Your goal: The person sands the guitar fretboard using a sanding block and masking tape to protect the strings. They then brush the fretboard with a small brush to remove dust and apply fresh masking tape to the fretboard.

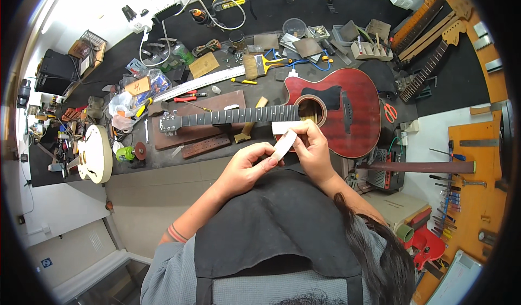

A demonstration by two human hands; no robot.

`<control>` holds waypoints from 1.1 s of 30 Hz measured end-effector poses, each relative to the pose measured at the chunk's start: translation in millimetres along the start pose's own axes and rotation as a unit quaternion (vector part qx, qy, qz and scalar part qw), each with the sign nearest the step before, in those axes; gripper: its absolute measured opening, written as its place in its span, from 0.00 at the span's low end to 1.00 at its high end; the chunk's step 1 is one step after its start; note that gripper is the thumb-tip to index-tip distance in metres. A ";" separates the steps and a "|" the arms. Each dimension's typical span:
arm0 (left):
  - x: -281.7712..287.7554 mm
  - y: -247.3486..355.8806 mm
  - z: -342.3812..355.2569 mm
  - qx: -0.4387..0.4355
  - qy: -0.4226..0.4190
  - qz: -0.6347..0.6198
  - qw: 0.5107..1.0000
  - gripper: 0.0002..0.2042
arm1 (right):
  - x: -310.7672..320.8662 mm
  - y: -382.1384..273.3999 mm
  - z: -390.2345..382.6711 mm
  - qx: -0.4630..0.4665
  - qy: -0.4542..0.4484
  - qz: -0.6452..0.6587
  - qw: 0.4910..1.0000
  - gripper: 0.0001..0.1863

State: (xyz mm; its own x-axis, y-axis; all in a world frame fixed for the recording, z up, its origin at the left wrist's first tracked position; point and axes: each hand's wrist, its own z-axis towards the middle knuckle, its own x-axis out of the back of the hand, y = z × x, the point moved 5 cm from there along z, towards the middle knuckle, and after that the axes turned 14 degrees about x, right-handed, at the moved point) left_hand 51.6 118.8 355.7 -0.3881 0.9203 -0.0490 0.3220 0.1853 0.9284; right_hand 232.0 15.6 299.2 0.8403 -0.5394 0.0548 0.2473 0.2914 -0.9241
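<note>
My left hand (251, 163) and my right hand (313, 145) meet in front of my black apron (271, 213). Between them they pinch a short, slightly curved whitish strip (285, 145); its material I cannot make out. Just beyond my fingers lies a red acoustic guitar (361, 107), its body to the right and its neck (244, 115) pointing left. No strings show over the dark fretboard. A flat white piece (282, 127) shows beside the neck's end, partly hidden by my right hand.
Brown boards (206, 146) lie under and beside the neck. Farther back are a wide brush (255, 65), a long white ruler (201, 84) and red-handled pliers (184, 98). Orange scissors (389, 112) lie right of the guitar. A green rotary tool (126, 153) and cream guitar (95, 154) are at left.
</note>
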 end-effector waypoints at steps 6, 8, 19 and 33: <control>-1.4 11.6 33.1 0.021 0.029 0.012 0.999 0.12 | 12.7 28.6 28.0 -0.135 -0.017 0.148 0.980 0.06; -1.9 15.8 48.2 0.010 0.033 0.043 0.998 0.13 | 20.6 42.5 36.1 -0.167 -0.022 0.191 0.967 0.08; -24.8 24.1 91.6 0.114 0.086 -0.046 0.989 0.14 | 57.9 29.4 85.6 0.179 -0.146 -0.116 0.966 0.15; -16.1 32.6 102.9 0.034 0.069 0.073 0.994 0.10 | 44.2 81.2 63.7 -0.232 -0.045 0.288 0.928 0.06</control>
State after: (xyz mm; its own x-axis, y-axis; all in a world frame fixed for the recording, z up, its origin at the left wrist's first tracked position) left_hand 157.2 145.5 348.8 -0.4463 0.8840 0.1395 0.4391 0.0805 0.8948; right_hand 319.9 65.8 250.7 0.8109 -0.3244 -0.4871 -0.4725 0.1283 -0.8720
